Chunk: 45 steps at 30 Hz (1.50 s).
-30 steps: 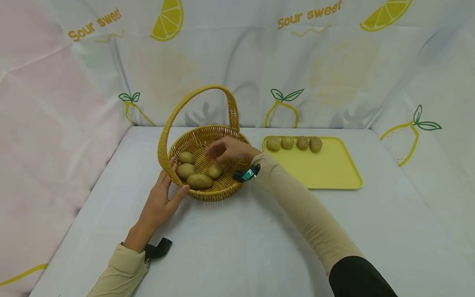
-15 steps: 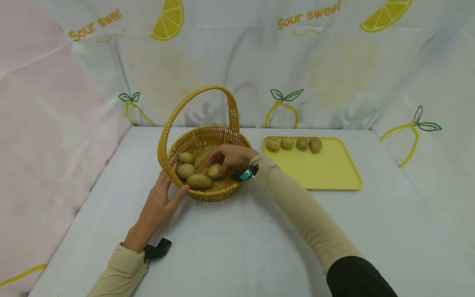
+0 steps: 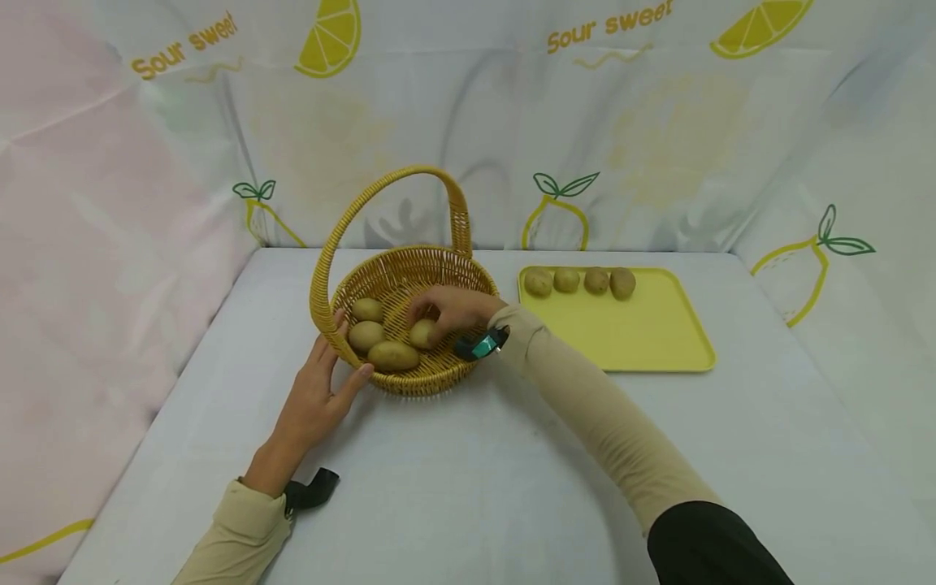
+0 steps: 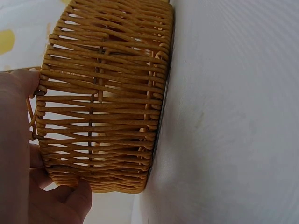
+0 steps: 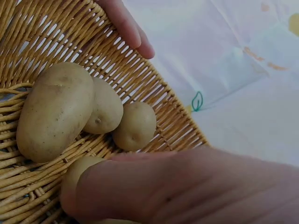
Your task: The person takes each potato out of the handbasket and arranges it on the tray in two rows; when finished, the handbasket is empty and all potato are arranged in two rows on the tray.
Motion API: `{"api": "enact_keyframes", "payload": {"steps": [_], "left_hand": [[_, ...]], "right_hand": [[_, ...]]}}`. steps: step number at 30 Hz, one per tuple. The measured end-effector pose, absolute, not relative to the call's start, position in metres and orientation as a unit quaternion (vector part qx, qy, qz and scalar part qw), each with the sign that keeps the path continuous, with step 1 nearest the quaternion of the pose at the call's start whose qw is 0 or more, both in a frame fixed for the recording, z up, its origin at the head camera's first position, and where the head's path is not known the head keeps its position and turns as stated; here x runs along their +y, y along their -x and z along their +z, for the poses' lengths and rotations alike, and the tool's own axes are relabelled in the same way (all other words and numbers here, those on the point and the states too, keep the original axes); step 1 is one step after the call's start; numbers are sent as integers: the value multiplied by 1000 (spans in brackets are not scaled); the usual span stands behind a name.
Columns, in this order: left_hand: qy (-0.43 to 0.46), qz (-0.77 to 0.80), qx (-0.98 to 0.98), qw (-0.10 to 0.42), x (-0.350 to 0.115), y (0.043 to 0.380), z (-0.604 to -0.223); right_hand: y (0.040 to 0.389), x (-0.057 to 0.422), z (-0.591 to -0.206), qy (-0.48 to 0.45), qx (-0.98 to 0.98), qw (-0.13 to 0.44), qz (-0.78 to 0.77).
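The work looks about midway: four small brown potatoes [image 3: 566, 281] sit in a row along the far edge of a rectangular yellow tray [image 3: 643, 337], starting at its far left corner. Four more are in a round, woven, yellow-brown basket [image 3: 413, 260] with a tall arched handle, near the far edge of the white-covered bench [image 3: 468, 487].

Of these, a pale, roundish potato [image 3: 422, 334] is low in the basket, with the right hand's [image 3: 461, 309] thumb and fingers closed round it. The long, oval, tan potato [image 3: 393, 356] and two smaller tan potatoes [image 3: 366, 336] lie untouched along the left and near rim, apparently left to deal with. The left hand [image 3: 314, 398] holds the basket's left side, fingers and thumb spread, thumb on the near rim.
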<state>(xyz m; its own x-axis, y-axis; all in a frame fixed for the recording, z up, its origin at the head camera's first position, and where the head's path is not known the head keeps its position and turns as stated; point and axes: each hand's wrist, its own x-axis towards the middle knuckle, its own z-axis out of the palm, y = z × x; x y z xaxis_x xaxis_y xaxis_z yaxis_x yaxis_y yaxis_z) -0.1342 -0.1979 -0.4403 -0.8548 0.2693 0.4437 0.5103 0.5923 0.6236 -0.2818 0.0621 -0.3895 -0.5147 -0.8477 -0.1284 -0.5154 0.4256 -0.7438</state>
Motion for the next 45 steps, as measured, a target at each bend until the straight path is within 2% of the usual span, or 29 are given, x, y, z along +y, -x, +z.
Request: {"api": "enact_keyframes", "payload": {"steps": [9, 19, 27, 37, 45], "left_hand": [[224, -393, -879, 153, -198, 134, -440], [225, -393, -879, 150, -198, 135, -440], [218, -397, -880, 146, -198, 135, -439], [231, -393, -876, 161, -200, 136, -441], [233, -395, -873, 167, -199, 136, -440]], "right_hand": [[277, 62, -388, 389, 837, 229, -309], [278, 62, -387, 392, 847, 201, -297], [275, 67, -381, 359, 840, 180, -365], [266, 84, -370, 361, 794, 160, -462], [262, 103, -359, 345, 790, 132, -490]]}}
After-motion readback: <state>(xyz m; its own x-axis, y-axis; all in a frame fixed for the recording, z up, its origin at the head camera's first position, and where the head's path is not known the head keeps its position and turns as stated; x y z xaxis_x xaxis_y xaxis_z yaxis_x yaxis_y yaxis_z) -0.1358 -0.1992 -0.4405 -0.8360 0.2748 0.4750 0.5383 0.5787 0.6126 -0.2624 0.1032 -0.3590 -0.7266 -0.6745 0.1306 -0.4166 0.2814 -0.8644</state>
